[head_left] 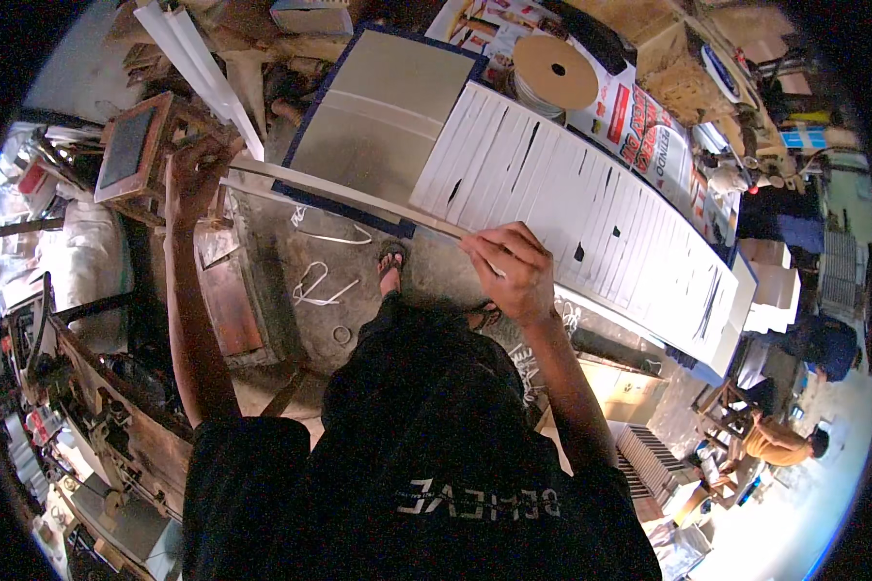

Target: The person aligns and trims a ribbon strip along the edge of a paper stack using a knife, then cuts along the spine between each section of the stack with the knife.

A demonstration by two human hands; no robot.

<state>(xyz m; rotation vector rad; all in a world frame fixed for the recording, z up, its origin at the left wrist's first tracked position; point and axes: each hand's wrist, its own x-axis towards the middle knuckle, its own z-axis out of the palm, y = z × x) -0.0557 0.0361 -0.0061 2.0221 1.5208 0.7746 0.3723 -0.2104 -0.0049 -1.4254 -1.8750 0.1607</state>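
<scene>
A long, thin pale strip [358, 200] stretches between my two hands along the near edge of a grey board with dark blue edging [378, 111]. My left hand [196, 176], in shadow, is closed around its left end. Beside those fingers, long folded white strips [202, 77] slant up and away; whether the hand also grips them I cannot tell. With fingers pinched, my right hand [513, 269] holds the pale strip near a long row of tightly packed white paper blocks [572, 208] lying on the table.
A cord spool with a cardboard face [555, 73] stands behind the row, on printed sheets [639, 121]. A wooden stool [131, 145] is at the left. White strip scraps [325, 286] lie on the floor near my feet. Another person [785, 441] sits at the far right.
</scene>
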